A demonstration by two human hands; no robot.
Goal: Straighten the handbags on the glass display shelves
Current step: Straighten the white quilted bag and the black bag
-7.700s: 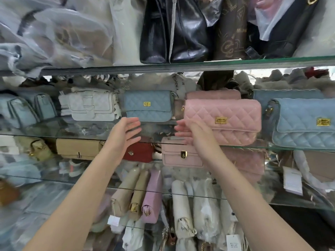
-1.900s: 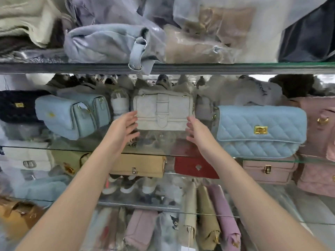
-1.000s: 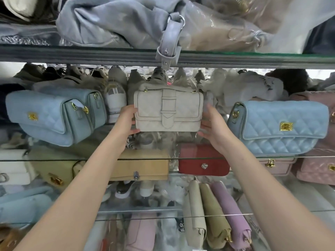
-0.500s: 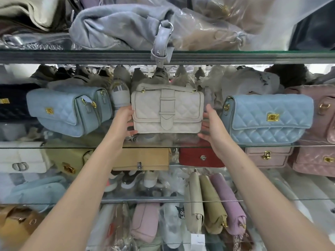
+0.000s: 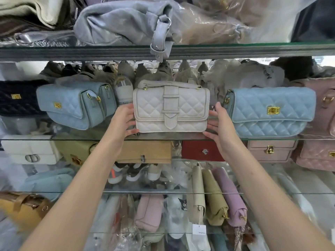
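Holding a cream quilted handbag (image 5: 171, 110) by its two ends, the left hand (image 5: 123, 120) and right hand (image 5: 222, 124) each close their grip on it: fingers go behind the side panels and thumbs curl under the bottom corners. The bag stands upright and square, strap-and-tab flap facing forward, on the middle glass shelf (image 5: 54, 139) just behind its front edge. Whether its base bears fully on the glass cannot be told. It sits between two pale blue quilted bags, one angled at left (image 5: 72, 104) and one facing front at right (image 5: 272, 113), apart from both. A tan bag (image 5: 145, 151) and a red bag (image 5: 199, 151) lie on the shelf below.
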